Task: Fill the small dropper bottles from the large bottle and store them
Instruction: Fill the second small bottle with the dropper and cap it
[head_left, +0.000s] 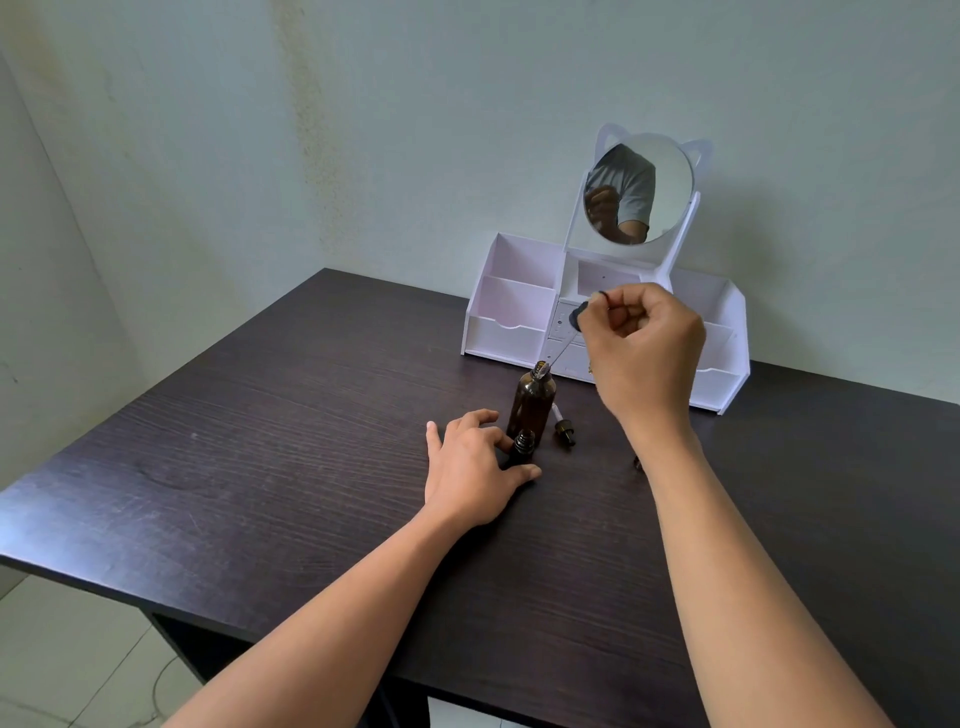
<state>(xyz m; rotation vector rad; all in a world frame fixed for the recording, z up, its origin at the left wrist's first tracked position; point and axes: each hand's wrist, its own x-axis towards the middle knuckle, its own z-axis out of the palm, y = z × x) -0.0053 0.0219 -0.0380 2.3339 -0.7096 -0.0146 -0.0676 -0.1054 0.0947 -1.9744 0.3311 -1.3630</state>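
You are working at a dark wood-grain surface (260, 441) that is standing against a pale wall. Your left hand (470, 467) is lying low on it, heel down. Its grip is narrow: the thumb and forefinger are pinching the small bottle (522, 447) near its base, while the other fingers are spreading loosely to the left. That small bottle is standing upright with its threaded neck uncapped, and it is sitting just in front of the big bottle (531, 405), touching it or nearly so.

The big bottle, brown and also uncapped, is standing upright near the middle of the surface. Just to its right, a second dropper (563, 428) with a dark cap is lying on its side.

Above it, your right hand (647, 348) is hovering with its fingers curled in. Its grip is tight on the black bulb of a dropper (563, 345), which it is pinching between thumb and fingertips. The glass tube is slanting down to the left, and its tip is sitting at the mouth of the big bottle.

Behind your right hand, a white organiser (511, 322) with open compartments is standing at the back edge. A round mirror (670, 192) with cat ears is rising from it and reflecting a grey sleeve.
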